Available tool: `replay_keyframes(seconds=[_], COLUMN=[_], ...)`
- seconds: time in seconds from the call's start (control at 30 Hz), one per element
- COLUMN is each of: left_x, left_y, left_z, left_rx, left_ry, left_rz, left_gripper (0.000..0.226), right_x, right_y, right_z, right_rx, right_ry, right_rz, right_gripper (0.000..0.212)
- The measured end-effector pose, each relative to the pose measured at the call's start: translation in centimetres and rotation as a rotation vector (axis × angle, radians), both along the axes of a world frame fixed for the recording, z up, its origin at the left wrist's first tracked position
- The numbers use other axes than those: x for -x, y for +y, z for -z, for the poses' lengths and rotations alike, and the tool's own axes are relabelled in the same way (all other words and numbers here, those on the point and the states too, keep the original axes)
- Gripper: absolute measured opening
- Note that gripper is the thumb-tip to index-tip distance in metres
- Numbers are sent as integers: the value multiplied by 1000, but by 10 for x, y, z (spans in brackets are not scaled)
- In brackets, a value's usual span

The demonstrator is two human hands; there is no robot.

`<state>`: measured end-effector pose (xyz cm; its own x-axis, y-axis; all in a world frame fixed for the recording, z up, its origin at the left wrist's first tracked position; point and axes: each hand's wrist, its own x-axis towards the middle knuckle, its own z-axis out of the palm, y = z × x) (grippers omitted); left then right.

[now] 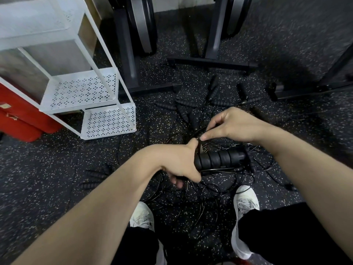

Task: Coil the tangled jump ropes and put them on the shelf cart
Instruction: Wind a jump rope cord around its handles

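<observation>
- Left hand clamped round a black ribbed foam jump-rope handle, centre, above the floor tangle.
- Right hand pinching thin black cable just beyond it.
- Probably light, springy, slippery cable (best held by the grippy handles).
- White perforated metal shelf cart far left, unloaded.

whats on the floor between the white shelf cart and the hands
In the head view, mostly bare speckled floor lies between the shelf cart and the left hand; thin black rope loops begin only close to the hands, below the right hand.
</observation>
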<state>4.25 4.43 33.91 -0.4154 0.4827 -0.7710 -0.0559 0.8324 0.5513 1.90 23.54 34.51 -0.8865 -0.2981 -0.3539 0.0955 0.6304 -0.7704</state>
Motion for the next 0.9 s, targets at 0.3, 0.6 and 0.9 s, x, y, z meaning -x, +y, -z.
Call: replay_keyframes(seconds=[0.3, 0.6, 0.9], left_x=[11, 17, 21], left_y=[-2, -11, -6], left_z=[11, 17, 14], left_rx=[128, -7, -228], left_ry=[88, 405, 214], left_rz=[-264, -489, -697], left_gripper=[48, 33, 36], right_x=[-12, -20, -28], right_y=[-35, -39, -39], right_z=[-3, -5, -10], right_rx=[4, 30, 178], right_ry=[173, 154, 73], right_rz=[33, -50, -35], right_gripper=[18, 12, 20])
